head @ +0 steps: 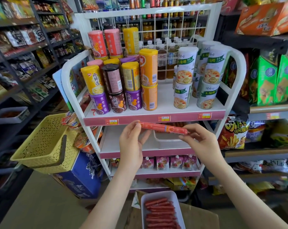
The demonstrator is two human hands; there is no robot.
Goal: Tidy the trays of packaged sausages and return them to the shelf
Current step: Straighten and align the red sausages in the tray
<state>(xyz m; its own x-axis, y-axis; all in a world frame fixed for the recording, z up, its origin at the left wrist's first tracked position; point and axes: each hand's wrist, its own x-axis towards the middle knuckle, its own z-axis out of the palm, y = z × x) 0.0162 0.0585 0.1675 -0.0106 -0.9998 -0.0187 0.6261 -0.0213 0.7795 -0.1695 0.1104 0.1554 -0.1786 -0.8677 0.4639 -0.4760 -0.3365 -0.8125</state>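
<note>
1. Sausage [163,128] in red wrapping lies level between your two hands, held up in front of the white rack [235,63], just below the pink front edge of its can shelf.
2. Your left hand [131,144] pinches the sausage's left end between thumb and fingertips, palm turned toward you.
3. Your right hand [201,142] pinches the right end the same way, with the fingers curled round the tip.
4. Just behind the sausage, a white shelf tray [169,138] sits on the right part of the rack's second shelf. More red sticks show over its far rim.
5. Near you, at the bottom of the view, a second white tray [156,195] rests on a cardboard box [199,217], well below your hands. It holds a pile of red sausages [159,212] lying mostly crosswise.
6. On the shelf above, stacked cans [116,86] in yellow, purple and orange fill the left, and white cans [182,95] stand on the right.
7. One shelf below your hands, pink pouches [176,162] stand in a row.
8. To the left, a yellow basket [40,146] hangs tilted beside the rack.
</note>
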